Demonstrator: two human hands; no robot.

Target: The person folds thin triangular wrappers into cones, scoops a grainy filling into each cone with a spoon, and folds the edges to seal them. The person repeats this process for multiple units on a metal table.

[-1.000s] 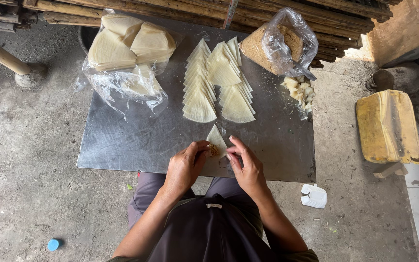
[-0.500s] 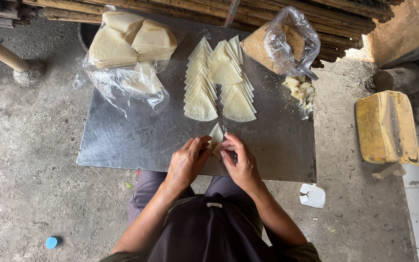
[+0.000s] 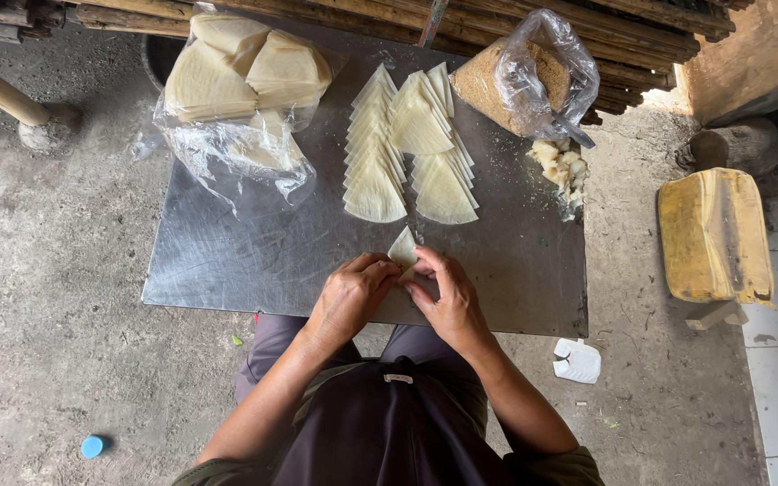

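Both my hands meet at the near edge of a metal sheet [image 3: 227, 261] and pinch one pale triangular pastry wrapper [image 3: 402, 247]. My left hand [image 3: 348, 297] grips its left side, my right hand [image 3: 443, 292] its right side; only the wrapper's upper tip shows above my fingers. Just beyond lie two overlapping rows of cut wrappers [image 3: 407, 148], fanned flat on the sheet.
A clear bag with stacked wrappers [image 3: 240, 81] sits at the back left. A plastic bag of brown crumbly filling [image 3: 524, 76] and a heap of pale lumps [image 3: 562, 166] are at the back right. A yellow jerrycan [image 3: 713, 234] lies on the ground to the right.
My hands have stayed together on the wrapper and shifted a little. Its tip now stands up between my fingers.
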